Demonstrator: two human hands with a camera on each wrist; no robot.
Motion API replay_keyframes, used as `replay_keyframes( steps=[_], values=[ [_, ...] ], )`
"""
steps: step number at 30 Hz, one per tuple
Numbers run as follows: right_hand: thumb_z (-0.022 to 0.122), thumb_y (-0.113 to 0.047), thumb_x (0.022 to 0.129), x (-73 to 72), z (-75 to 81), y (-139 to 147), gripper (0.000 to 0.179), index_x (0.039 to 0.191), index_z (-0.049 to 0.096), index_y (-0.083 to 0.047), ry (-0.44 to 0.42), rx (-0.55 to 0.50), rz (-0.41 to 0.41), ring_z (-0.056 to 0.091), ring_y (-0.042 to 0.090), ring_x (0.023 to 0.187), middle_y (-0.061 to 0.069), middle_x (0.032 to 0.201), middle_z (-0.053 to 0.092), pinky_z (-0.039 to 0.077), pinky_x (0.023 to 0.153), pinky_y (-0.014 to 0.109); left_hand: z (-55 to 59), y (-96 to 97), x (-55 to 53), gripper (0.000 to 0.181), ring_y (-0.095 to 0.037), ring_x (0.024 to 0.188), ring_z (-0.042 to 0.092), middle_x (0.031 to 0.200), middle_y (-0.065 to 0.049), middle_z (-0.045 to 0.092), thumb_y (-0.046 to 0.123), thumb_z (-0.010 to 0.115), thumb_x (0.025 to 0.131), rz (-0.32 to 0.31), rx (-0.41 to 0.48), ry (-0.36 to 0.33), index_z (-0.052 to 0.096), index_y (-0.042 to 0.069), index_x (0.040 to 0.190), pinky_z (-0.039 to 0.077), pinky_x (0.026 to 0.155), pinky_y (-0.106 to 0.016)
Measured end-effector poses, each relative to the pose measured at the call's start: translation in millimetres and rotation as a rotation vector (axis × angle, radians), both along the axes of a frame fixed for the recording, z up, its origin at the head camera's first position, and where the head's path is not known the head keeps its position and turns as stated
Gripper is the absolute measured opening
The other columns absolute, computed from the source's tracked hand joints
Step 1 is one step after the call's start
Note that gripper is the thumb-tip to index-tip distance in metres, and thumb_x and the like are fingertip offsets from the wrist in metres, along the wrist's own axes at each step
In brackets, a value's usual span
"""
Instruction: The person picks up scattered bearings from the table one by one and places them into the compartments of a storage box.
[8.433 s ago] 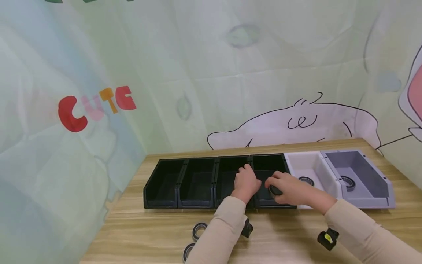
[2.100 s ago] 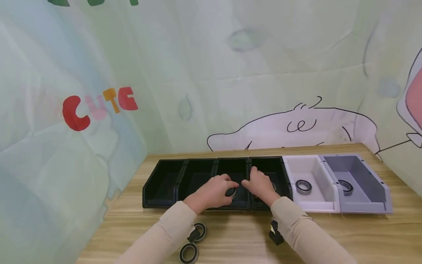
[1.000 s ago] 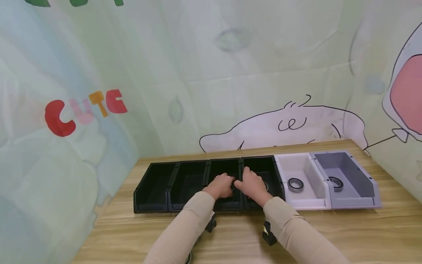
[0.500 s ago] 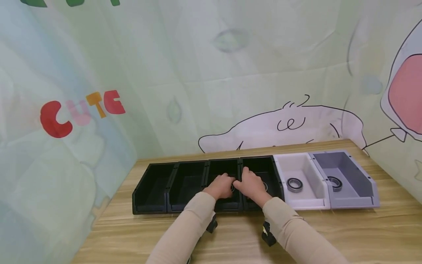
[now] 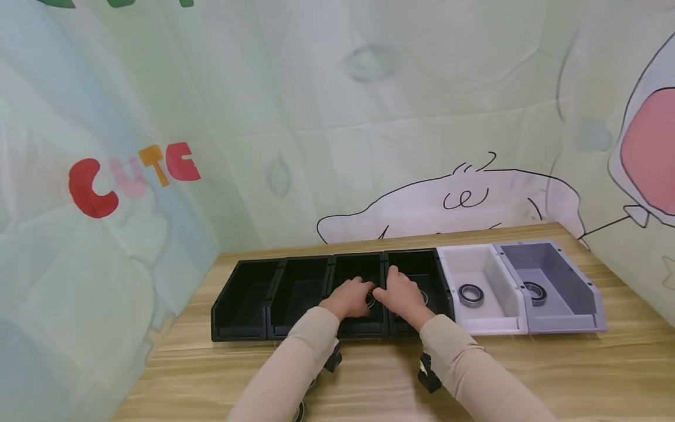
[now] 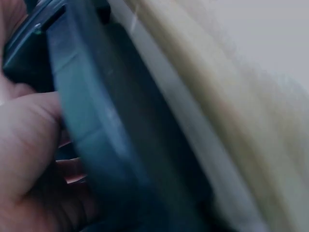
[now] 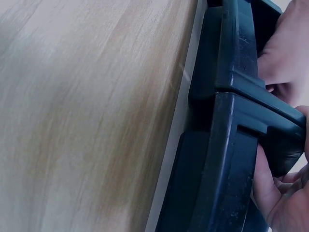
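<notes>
From eleven to one o'clock ahead of me the black bins look like smooth plastic with a soft gloss along their edges, while the white bin just past one and the grey bin at two seem a more matt plastic. The ring in the white bin shows silvery, metal-looking edges around a dull dark face. My sleeves are soft matt cloth, the table is smooth and wood-grained, and the backdrop at twelve looks like thin, creased cloth.

silver-edged bearing | third bin from left | another bearing | fourth bin
</notes>
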State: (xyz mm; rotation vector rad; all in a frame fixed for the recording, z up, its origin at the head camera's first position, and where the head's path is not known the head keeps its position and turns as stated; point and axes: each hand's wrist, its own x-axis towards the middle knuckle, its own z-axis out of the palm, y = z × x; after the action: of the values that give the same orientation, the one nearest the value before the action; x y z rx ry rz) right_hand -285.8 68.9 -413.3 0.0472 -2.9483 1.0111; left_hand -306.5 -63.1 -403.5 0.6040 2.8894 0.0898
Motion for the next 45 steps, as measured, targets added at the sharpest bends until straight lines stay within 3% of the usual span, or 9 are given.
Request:
replay_keyframes(
  steps=[6, 10, 14, 18, 24, 31, 39, 42, 45],
  values=[
    [0.060, -0.030, 0.086, 0.9, 2.4, -1.7, 0.071, 0.137, 0.028, 0.008, -0.024, -0.010, 0.001, 0.054, 0.017, 0.051, 0.025, 0.124, 0.051, 0.046, 0.050, 0.030, 31.3, -10.4, 3.4, 0.054, -0.024, 0.122, 0.047, 0.136, -0.009, 0.046, 0.022, 0.067, 0.082, -0.037, 0.054, -0.029, 0.049, 0.017, 0.132, 0.041, 0.099, -0.041],
    [0.061, -0.031, 0.086, 1.1, 2.5, -1.5, 0.073, 0.137, 0.027, 0.008, -0.033, -0.009, -0.003, 0.056, 0.019, 0.057, 0.027, 0.128, 0.048, 0.050, 0.057, 0.033, 53.0, -15.2, 9.6, 0.051, -0.022, 0.125, 0.045, 0.138, -0.006, 0.046, 0.022, 0.064, 0.084, -0.062, 0.057, 0.012, 0.048, 0.018, 0.133, 0.039, 0.102, -0.040],
    [0.061, -0.030, 0.086, 2.1, 2.1, -1.0, 0.074, 0.137, 0.026, 0.009, -0.030, -0.008, -0.005, 0.057, 0.019, 0.058, 0.027, 0.128, 0.048, 0.051, 0.059, 0.034, 67.9, -21.0, 25.2, 0.049, -0.021, 0.123, 0.047, 0.136, -0.005, 0.048, 0.021, 0.063, 0.085, -0.084, 0.036, 0.075, 0.049, 0.019, 0.132, 0.041, 0.100, -0.039],
    [0.060, -0.030, 0.086, 3.6, 1.2, -0.2, 0.074, 0.137, 0.026, 0.009, -0.033, -0.013, 0.003, 0.056, 0.018, 0.056, 0.027, 0.127, 0.048, 0.050, 0.057, 0.033, 74.0, -32.1, 47.5, 0.046, -0.021, 0.113, 0.054, 0.129, -0.005, 0.053, 0.019, 0.062, 0.085, -0.106, 0.027, 0.141, 0.052, 0.017, 0.129, 0.046, 0.095, -0.037],
    [0.060, -0.028, 0.085, 4.2, -0.2, -0.5, 0.071, 0.136, 0.028, 0.008, -0.020, -0.023, 0.000, 0.054, 0.018, 0.054, 0.024, 0.120, 0.052, 0.046, 0.052, 0.030, 68.8, -55.1, 78.1, 0.044, -0.020, 0.096, 0.058, 0.118, -0.006, 0.058, 0.026, 0.062, 0.080, -0.098, 0.048, 0.179, 0.057, 0.015, 0.123, 0.049, 0.086, -0.036],
    [0.059, -0.027, 0.084, 2.1, -1.8, -0.6, 0.070, 0.137, 0.028, 0.007, -0.005, -0.026, -0.007, 0.054, 0.018, 0.058, 0.025, 0.122, 0.051, 0.047, 0.055, 0.031, 58.1, -80.3, 98.4, 0.044, -0.024, 0.095, 0.058, 0.112, -0.007, 0.058, 0.028, 0.064, 0.078, -0.077, 0.021, 0.174, 0.058, 0.014, 0.119, 0.048, 0.084, -0.040],
    [0.057, -0.028, 0.085, 3.1, -1.7, 1.5, 0.072, 0.139, 0.025, 0.008, -0.002, -0.037, 0.015, 0.053, 0.019, 0.057, 0.026, 0.127, 0.048, 0.045, 0.056, 0.032, 39.1, -97.7, 118.2, 0.032, -0.022, 0.071, 0.057, 0.090, -0.006, 0.058, 0.023, 0.063, 0.072, -0.094, -0.002, 0.079, 0.061, 0.009, 0.101, 0.048, 0.063, -0.035],
    [0.055, -0.028, 0.085, 3.5, -0.7, 2.8, 0.073, 0.140, 0.023, 0.008, -0.004, -0.046, 0.024, 0.051, 0.019, 0.053, 0.026, 0.129, 0.046, 0.041, 0.054, 0.032, 29.4, -99.1, 124.8, 0.039, -0.026, 0.077, 0.059, 0.095, -0.008, 0.058, 0.025, 0.065, 0.073, -0.086, -0.027, 0.006, 0.060, 0.008, 0.108, 0.049, 0.066, -0.037],
    [0.055, -0.028, 0.085, 3.5, -0.4, 3.0, 0.073, 0.140, 0.023, 0.008, -0.006, -0.049, 0.027, 0.051, 0.018, 0.053, 0.026, 0.129, 0.046, 0.041, 0.053, 0.031, 20.0, -99.1, 129.0, 0.048, -0.029, 0.083, 0.058, 0.101, -0.012, 0.057, 0.027, 0.067, 0.073, -0.073, -0.047, -0.021, 0.058, 0.009, 0.117, 0.049, 0.071, -0.040]
  ],
)
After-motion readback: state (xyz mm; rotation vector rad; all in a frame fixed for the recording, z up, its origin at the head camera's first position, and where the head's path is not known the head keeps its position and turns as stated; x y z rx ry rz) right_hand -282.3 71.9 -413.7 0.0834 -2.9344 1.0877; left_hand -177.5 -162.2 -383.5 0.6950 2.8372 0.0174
